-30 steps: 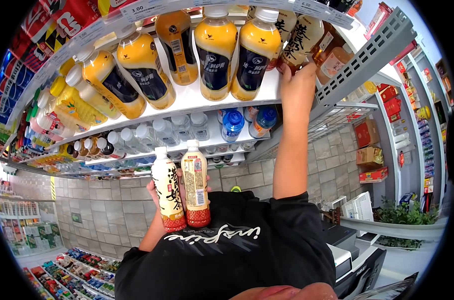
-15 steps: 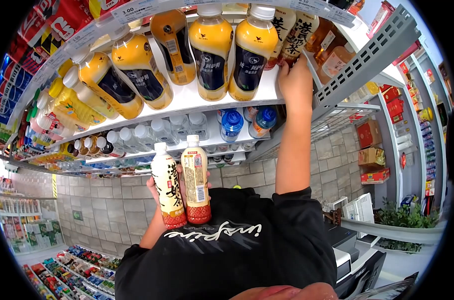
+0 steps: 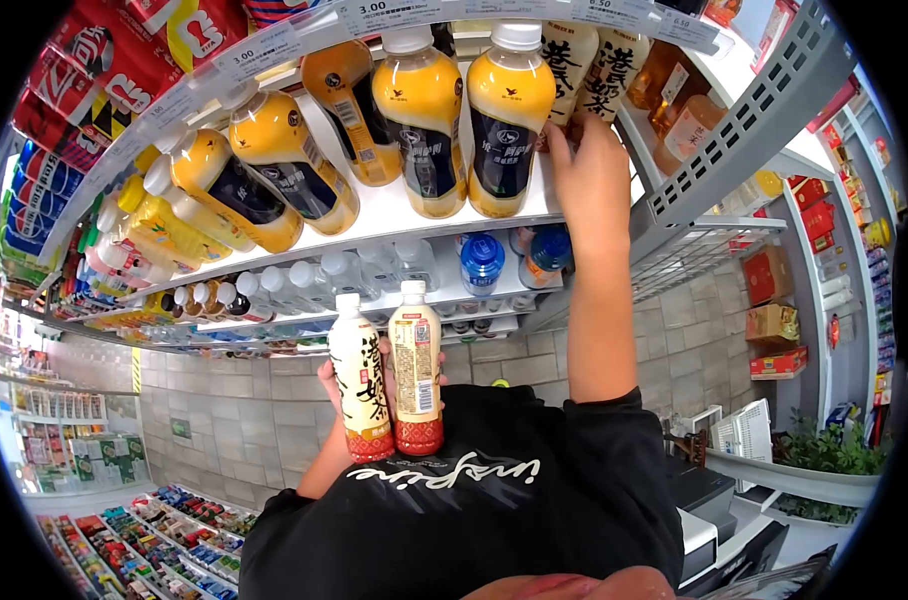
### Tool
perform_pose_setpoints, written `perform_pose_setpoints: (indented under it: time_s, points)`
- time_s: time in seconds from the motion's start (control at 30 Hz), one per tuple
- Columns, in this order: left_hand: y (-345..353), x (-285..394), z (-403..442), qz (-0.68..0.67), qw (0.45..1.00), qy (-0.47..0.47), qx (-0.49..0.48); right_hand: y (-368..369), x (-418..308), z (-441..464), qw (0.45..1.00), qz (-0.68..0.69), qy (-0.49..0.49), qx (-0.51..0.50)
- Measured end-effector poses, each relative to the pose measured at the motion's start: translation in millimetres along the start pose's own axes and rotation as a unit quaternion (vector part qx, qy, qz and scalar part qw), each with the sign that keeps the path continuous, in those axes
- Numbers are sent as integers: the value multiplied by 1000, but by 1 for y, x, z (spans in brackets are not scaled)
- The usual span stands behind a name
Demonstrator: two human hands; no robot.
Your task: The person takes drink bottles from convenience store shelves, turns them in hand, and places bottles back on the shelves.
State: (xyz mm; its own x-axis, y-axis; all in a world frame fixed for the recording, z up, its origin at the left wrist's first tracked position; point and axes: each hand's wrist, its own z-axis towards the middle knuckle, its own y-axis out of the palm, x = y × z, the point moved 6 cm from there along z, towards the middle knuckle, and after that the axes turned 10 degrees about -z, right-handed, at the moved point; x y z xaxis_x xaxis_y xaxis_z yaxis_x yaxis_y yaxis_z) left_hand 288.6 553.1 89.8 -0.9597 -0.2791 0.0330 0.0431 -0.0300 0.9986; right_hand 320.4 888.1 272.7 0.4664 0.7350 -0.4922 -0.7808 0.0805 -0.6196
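Observation:
My left hand (image 3: 331, 383) is closed around two milk tea bottles, side by side and upright in front of my chest. One milk tea bottle (image 3: 362, 385) shows large black characters; the other milk tea bottle (image 3: 417, 370) shows its small-print panel and barcode. Both are cream with red bases and white caps. My right hand (image 3: 589, 170) reaches onto the upper shelf (image 3: 414, 225), fingers curled at the lower part of a milk tea bottle (image 3: 568, 65). Another milk tea bottle (image 3: 619, 68) stands beside it. The right fingertips are partly hidden against the bottles.
Yellow bottles with dark labels (image 3: 511, 130) stand close left of my right hand. A grey perforated shelf bracket (image 3: 744, 120) rises at the right, near amber bottles (image 3: 689, 130). Clear bottles (image 3: 374, 262) and a blue-capped bottle (image 3: 482, 262) fill the shelf below.
My right hand has shifted from the right-hand shelf milk tea bottle toward the left one, its thumb now spread from its fingers. My left hand still holds both bottles. The view has shifted slightly.

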Motion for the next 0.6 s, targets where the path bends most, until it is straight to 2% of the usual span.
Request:
perform_pose_setpoints:
  time_s: [0.07,0.13,0.17,0.2,0.27,0.33,0.37,0.43,0.47,0.5,0.53,0.57,0.6]
  points:
    - [-6,2,-1,27,999,16,22,5,1,0,1000,14,14,-24]
    - [-8,0,-4,24,995,15,97,-5,-3,-7,1000,-19,-5,-12]
    - [-14,2,-5,30,996,35,76,-23,-6,-19,999,-43,10,4]
    - [-17,6,-6,53,993,53,96,-46,-15,-40,997,-67,23,16]
    - [-14,10,-6,38,996,50,68,-78,-27,-91,984,152,77,53]
    - [-12,18,-4,65,995,52,50,-80,-34,-150,961,248,89,-86]
    - [-17,19,-7,46,993,90,69,-63,-37,-171,921,323,49,-213]
    - [-23,28,-9,39,985,138,93,-11,-39,-220,855,341,109,-375]
    - [-28,35,-11,15,987,148,55,13,-37,-244,841,310,112,-429]
    - [-32,41,-11,-7,987,158,15,34,-37,-269,803,349,130,-466]
    - [-26,43,-10,-26,985,167,-25,44,-47,-288,742,413,174,-499]
    - [-24,44,-8,118,974,185,53,51,-52,-302,692,448,193,-532]
    - [-30,45,-10,128,973,175,83,56,-58,-315,640,481,212,-560]
